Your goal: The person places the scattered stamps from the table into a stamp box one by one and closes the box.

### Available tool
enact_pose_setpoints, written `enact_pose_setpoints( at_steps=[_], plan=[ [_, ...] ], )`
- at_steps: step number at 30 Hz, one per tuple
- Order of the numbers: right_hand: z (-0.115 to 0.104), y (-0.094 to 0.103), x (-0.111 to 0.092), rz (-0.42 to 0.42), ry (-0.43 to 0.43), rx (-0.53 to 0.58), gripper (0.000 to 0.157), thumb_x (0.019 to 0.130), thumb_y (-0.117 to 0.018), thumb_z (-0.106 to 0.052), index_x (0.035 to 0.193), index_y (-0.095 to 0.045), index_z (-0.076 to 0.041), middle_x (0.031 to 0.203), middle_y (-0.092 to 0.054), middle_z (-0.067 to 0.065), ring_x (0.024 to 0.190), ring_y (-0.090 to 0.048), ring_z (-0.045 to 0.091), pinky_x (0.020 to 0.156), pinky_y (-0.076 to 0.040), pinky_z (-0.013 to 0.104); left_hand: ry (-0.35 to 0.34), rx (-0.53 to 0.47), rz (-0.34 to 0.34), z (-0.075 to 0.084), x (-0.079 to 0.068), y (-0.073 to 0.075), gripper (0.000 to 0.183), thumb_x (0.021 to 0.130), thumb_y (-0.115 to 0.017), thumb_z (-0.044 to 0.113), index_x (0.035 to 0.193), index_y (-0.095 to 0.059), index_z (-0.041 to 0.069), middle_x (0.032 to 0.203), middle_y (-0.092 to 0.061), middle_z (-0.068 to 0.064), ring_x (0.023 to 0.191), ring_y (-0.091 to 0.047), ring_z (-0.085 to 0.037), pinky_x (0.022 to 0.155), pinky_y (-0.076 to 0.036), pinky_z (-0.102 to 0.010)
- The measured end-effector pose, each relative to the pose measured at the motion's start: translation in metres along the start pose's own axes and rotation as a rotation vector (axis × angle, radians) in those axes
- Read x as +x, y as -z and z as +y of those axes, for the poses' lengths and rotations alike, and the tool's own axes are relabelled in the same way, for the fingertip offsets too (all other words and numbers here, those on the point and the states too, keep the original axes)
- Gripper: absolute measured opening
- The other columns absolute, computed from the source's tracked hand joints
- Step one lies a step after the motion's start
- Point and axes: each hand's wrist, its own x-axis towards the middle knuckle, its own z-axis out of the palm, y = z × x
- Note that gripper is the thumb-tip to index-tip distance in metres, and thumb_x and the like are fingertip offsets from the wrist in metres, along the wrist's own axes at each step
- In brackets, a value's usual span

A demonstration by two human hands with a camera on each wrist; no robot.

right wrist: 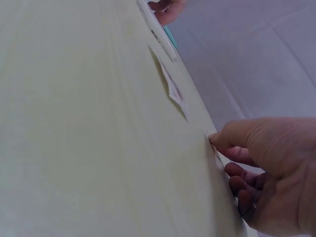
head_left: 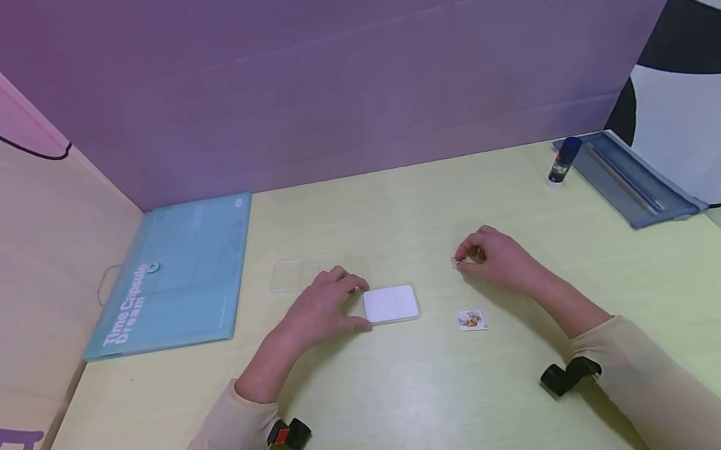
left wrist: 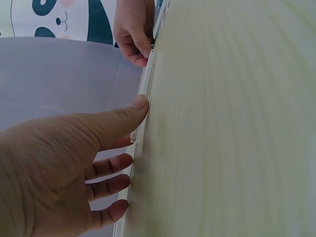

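Observation:
My left hand [head_left: 325, 305] holds a flat white rectangular case [head_left: 391, 304] by its left end, thumb at the near edge and a finger at the far edge. Seen from the left wrist, the thumb lies along the side of the thin case [left wrist: 145, 81] and the other fingers are spread. To the right, my right hand [head_left: 497, 259] pinches a small paper piece [head_left: 454, 263] at the table surface; fingers mostly cover it. A small printed picture card [head_left: 472, 320] lies nearer me, between the hands, and looks slightly curled in the right wrist view.
A clear thin plastic piece [head_left: 294, 276] lies behind the left hand. On the left rests a blue document folder [head_left: 175, 277]. At the back right, a glue stick [head_left: 564, 161] stands beside a blue-grey paper trimmer [head_left: 633, 176]. A purple cloth wall [head_left: 347, 76] borders the table's far edge.

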Motion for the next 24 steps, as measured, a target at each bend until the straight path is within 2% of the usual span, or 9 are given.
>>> enact_pose_setpoints(
  at_steps=[5,9,16,24],
  plan=[
    [0.0016,0.0007,0.0006,0.002,-0.025,0.004,0.021,0.092,-0.075,-0.014,0.106,-0.067,-0.001,0.098,-0.055,0.013,0.09,-0.05,0.028,0.081,-0.043,0.041,-0.003,-0.001,0.0,-0.0001,-0.0003,0.0001,0.055,0.079,-0.089,0.032,0.127,-0.066,0.017,0.12,-0.058,0.0,0.104,-0.05,-0.019,0.088,-0.047,-0.036],
    [0.0015,0.0011,0.0,0.0,-0.022,0.007,0.019,0.092,-0.074,-0.013,0.105,-0.068,0.0,0.098,-0.055,0.014,0.09,-0.05,0.029,0.081,-0.043,0.042,-0.011,0.006,0.002,-0.0004,-0.0001,0.0001,0.055,0.079,-0.088,0.033,0.127,-0.066,0.018,0.119,-0.058,0.0,0.103,-0.05,-0.019,0.088,-0.047,-0.036],
    [0.0005,-0.0004,0.0,0.002,-0.018,0.008,0.017,0.092,-0.074,-0.011,0.103,-0.069,0.0,0.096,-0.055,0.012,0.087,-0.049,0.028,0.077,-0.043,0.038,-0.008,0.011,-0.005,-0.0003,-0.0003,0.0006,0.055,0.08,-0.088,0.034,0.127,-0.065,0.018,0.12,-0.058,-0.001,0.104,-0.05,-0.02,0.089,-0.048,-0.036],
    [0.001,0.0001,-0.0006,0.042,-0.01,-0.011,0.015,0.092,-0.075,-0.011,0.103,-0.072,-0.002,0.096,-0.056,0.011,0.083,-0.048,0.025,0.071,-0.041,0.036,-0.007,0.017,-0.004,-0.0008,-0.0002,0.0002,0.055,0.08,-0.088,0.034,0.128,-0.065,0.017,0.12,-0.058,-0.001,0.105,-0.05,-0.02,0.089,-0.047,-0.036]
  ],
)
